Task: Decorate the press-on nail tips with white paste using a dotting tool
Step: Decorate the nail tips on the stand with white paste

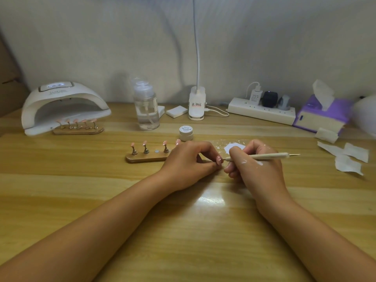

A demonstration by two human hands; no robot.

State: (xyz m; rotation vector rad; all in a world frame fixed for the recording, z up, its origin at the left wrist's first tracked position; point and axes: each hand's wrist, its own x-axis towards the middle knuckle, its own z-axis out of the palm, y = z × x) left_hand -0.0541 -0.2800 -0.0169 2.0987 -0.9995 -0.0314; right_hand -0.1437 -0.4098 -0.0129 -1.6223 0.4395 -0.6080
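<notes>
Mid-frame, the left hand [189, 161] pinches one pink nail tip [219, 159] in its fingers [210, 152], braced on the surface [183, 231] for steadiness. The right hand [258, 165] grips the dotting tool [262, 156] pen-style, its point at the nail. White paste [234, 147] lies just behind, likely for reloading.

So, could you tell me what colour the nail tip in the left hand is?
The nail tip is pink, best seen in the head view.

I am watching the wooden tip stand [146, 158] sitting on the tan wooden table [183, 231] just left of the left hand [187, 161], the small white paste jar [186, 132] standing behind that hand, the white domed nail lamp [61, 102] resting back left, and the purple tissue pack [323, 115] lying back right.
</notes>
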